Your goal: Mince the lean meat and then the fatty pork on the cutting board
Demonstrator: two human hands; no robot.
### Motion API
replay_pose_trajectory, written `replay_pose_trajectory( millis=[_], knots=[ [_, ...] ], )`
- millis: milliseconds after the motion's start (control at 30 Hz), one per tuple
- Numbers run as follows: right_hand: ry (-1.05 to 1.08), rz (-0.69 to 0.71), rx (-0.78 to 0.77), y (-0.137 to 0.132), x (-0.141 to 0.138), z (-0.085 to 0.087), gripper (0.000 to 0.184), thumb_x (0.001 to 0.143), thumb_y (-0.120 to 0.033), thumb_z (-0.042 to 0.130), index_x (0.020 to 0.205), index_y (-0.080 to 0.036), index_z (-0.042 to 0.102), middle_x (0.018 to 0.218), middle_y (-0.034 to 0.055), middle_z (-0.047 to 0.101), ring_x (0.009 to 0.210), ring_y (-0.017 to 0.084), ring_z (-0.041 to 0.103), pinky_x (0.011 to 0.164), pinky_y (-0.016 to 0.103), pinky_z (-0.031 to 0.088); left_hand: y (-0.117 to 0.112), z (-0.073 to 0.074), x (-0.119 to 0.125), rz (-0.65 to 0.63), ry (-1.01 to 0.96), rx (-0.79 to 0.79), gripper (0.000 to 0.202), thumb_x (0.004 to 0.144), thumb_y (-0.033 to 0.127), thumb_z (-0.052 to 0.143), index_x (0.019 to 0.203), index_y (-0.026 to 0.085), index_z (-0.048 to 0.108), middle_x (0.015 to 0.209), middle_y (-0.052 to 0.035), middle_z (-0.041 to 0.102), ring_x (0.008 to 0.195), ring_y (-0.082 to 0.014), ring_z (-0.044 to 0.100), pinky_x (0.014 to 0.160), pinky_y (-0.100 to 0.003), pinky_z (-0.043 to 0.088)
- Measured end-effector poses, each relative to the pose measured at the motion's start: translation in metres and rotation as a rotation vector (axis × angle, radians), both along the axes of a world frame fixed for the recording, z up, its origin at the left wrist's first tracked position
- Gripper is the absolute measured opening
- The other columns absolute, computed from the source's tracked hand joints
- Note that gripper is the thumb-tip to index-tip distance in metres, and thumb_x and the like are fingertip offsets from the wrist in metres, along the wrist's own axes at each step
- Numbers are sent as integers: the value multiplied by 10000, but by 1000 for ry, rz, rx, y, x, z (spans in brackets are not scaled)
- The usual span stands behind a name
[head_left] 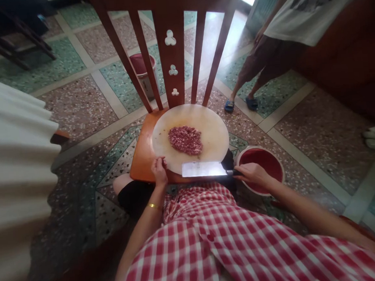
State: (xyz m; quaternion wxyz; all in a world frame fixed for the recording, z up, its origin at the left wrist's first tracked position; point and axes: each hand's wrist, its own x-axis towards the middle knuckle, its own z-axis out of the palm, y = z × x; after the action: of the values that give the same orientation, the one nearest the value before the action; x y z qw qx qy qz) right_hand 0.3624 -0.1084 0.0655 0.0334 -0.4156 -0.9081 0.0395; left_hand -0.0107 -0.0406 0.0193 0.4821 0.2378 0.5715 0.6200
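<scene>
Chopped meat [186,140]: mid-chopping, I judge.
My right hand [250,173] grips cleaver [202,169]; meat ahead-left of its fingers, on board [213,127]. Left hand [159,171] curled, contents unclear. Further chopping calls for raising the cleaver.

Ten o'clock: dark furniture [13,33] blurred. Eleven: bucket [146,84] partly hidden behind chair slats [137,29]. Two: bystander [273,53], head beyond top edge. Four: cleaver handle [230,172] partly covered by right hand [252,174].
</scene>
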Motion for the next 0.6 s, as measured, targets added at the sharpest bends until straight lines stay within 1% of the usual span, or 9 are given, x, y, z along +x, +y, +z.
replay_pose_trajectory(
  millis=[67, 133, 200, 267, 333, 433, 533, 600],
  knots=[
    [-63, 57, 23, 9, 10, -10, 378, 902, -435, 386, 843, -146, 623, 629, 55, 600, 551, 144, 523, 518, 267, 273, -3, -2, 3, -1, 22, -7, 220, 724, 359, 536, 746, 141, 561, 515, 52, 461, 417, -36, 376, 399, -153, 273],
    [-102, 99, 39, 27, 14, -19, 404, 908, -446, 359, 825, -151, 622, 628, 54, 592, 546, 141, 503, 524, 272, 249, -5, -4, 6, -8, 44, -13, 229, 729, 366, 532, 750, 140, 562, 515, 50, 460, 420, -36, 377, 400, -152, 274],
    [-131, 120, 50, 51, 13, -25, 420, 909, -458, 341, 826, -155, 621, 638, 56, 590, 553, 142, 492, 535, 274, 236, -6, -4, 8, -20, 65, -10, 231, 733, 368, 529, 756, 140, 564, 517, 48, 461, 427, -39, 383, 405, -153, 279],
    [-150, 124, 53, 78, 9, -27, 429, 906, -473, 337, 827, -159, 619, 657, 60, 593, 566, 145, 488, 543, 275, 228, -6, -4, 9, -32, 89, -1, 229, 737, 366, 528, 758, 141, 566, 518, 46, 461, 435, -42, 389, 412, -156, 284],
    [-159, 120, 44, 105, 1, -25, 438, 901, -487, 336, 828, -160, 617, 668, 64, 596, 573, 146, 485, 547, 277, 222, -6, -2, 9, -35, 110, 12, 229, 742, 367, 524, 756, 142, 568, 517, 45, 461, 438, -46, 389, 417, -161, 284],
    [-144, 124, 13, 139, -11, -15, 460, 890, -518, 334, 830, -163, 619, 672, 69, 601, 572, 145, 483, 546, 279, 216, -5, 3, 7, -38, 128, 29, 235, 750, 374, 518, 757, 145, 571, 515, 43, 459, 438, -49, 384, 423, -167, 284],
    [-83, 99, -42, 159, -22, -4, 449, 868, -539, 365, 829, -174, 623, 694, 70, 613, 585, 145, 494, 543, 275, 223, -5, 9, 6, -53, 157, 36, 238, 755, 376, 515, 755, 146, 571, 511, 43, 449, 443, -51, 380, 431, -172, 286],
    [-16, 41, -116, 167, -28, 1, 417, 846, -537, 408, 836, -181, 625, 702, 61, 619, 594, 144, 502, 539, 265, 235, -4, 11, 7, -54, 175, 36, 235, 757, 372, 512, 752, 145, 570, 502, 45, 434, 444, -52, 373, 434, -173, 280]
  ],
)
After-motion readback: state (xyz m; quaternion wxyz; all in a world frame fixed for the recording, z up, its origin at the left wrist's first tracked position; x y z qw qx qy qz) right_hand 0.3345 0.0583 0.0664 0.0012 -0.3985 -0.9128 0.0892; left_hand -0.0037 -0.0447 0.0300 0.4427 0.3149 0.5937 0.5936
